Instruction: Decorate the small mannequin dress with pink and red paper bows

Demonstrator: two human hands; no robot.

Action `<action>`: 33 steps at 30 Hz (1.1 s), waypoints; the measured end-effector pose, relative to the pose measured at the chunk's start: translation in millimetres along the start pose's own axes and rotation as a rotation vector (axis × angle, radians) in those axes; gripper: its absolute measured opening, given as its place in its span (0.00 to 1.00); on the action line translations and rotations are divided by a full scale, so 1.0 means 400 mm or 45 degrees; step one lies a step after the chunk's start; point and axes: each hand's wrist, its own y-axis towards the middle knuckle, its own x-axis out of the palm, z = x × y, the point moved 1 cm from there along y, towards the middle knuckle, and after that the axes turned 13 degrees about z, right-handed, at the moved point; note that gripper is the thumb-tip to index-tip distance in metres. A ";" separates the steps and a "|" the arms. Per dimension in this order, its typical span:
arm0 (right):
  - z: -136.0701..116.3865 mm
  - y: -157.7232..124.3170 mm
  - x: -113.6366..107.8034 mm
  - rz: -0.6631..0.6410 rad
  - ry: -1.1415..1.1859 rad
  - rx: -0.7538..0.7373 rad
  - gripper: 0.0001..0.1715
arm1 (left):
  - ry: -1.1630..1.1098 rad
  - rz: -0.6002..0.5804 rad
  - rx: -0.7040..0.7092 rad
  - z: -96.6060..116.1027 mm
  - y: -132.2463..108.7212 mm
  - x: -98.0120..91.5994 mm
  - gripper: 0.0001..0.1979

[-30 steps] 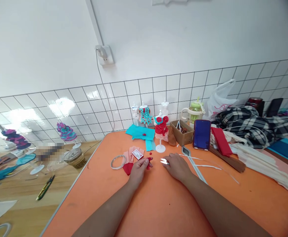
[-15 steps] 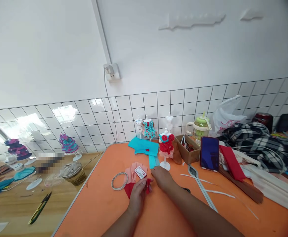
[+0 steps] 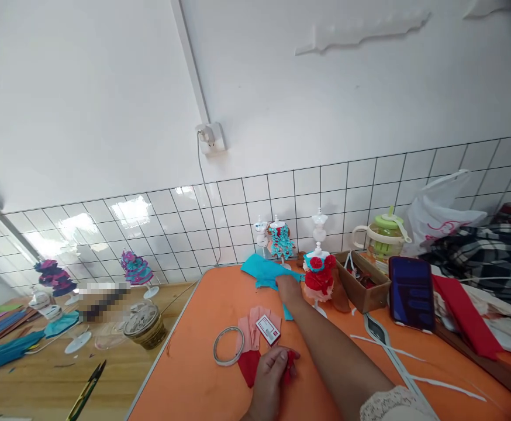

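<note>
My left hand (image 3: 269,374) is closed, pinching a small red fabric piece (image 3: 290,363) low over the orange table. Beside it are a folded pink cloth (image 3: 249,328), a dark red cloth (image 3: 249,367), a small white-labelled box (image 3: 268,330) and a pale ring-shaped roll (image 3: 228,346). Farther back, my right hand (image 3: 287,289) reaches onto a turquoise cloth (image 3: 262,269), its fingers hidden from view. Just right of that hand stands a small white dress form in a red ruffled dress (image 3: 319,278).
Several small dress forms stand by the tiled wall, one in a turquoise-and-red outfit (image 3: 282,240). On the right are a brown box (image 3: 365,292), a phone (image 3: 411,295), a green-lidded jug (image 3: 387,234) and a zipper (image 3: 396,356). Thread snips (image 3: 86,389) lie on the wooden table left.
My right hand has moved forward, from the near end of the turquoise cloth onto its middle. My left hand still pinches the red piece. The view has shifted left.
</note>
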 end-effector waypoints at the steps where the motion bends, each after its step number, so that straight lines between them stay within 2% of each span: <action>1: 0.003 -0.001 0.006 -0.010 -0.024 -0.006 0.19 | 0.034 -0.008 0.010 0.000 0.000 0.000 0.21; 5: -0.003 -0.017 0.005 0.027 -0.107 -0.076 0.11 | 0.128 -0.023 0.019 0.009 -0.003 0.003 0.23; 13: -0.007 -0.054 -0.056 0.080 -0.185 -0.118 0.16 | 0.213 -0.026 0.047 0.025 -0.008 0.011 0.25; 16: -0.029 -0.073 -0.081 0.134 -0.173 -0.158 0.17 | 0.243 -0.062 0.067 0.024 -0.009 0.013 0.26; 18: -0.055 -0.109 -0.100 0.154 -0.147 -0.196 0.17 | 0.240 -0.065 0.066 0.023 -0.010 0.015 0.26; 20: -0.079 -0.173 -0.129 0.196 -0.079 -0.269 0.17 | 0.220 -0.064 0.067 0.023 -0.011 0.016 0.25; 23: -0.078 -0.306 -0.218 0.506 0.227 -0.584 0.14 | 0.161 -0.102 0.102 0.025 -0.012 0.016 0.23; 25: -0.034 -0.379 -0.303 0.745 0.363 -0.765 0.15 | 0.159 -0.131 0.112 0.026 -0.012 0.013 0.22; 26: 0.001 -0.398 -0.347 0.836 0.380 -0.783 0.16 | 0.175 -0.133 0.105 0.026 -0.012 0.012 0.22; 28: 0.087 -0.394 -0.427 1.005 0.300 -0.614 0.15 | 0.217 -0.118 0.077 0.026 -0.012 0.007 0.21; 29: 0.136 -0.373 -0.457 1.069 0.226 -0.451 0.13 | 0.218 -0.106 0.067 0.025 -0.012 0.005 0.20; 31: 0.231 -0.310 -0.488 1.027 0.071 -0.140 0.15 | 0.177 -0.109 0.070 0.022 -0.011 0.002 0.18; 33: 0.313 -0.246 -0.482 0.832 -0.071 0.026 0.19 | 0.118 -0.152 0.102 0.017 -0.009 0.001 0.19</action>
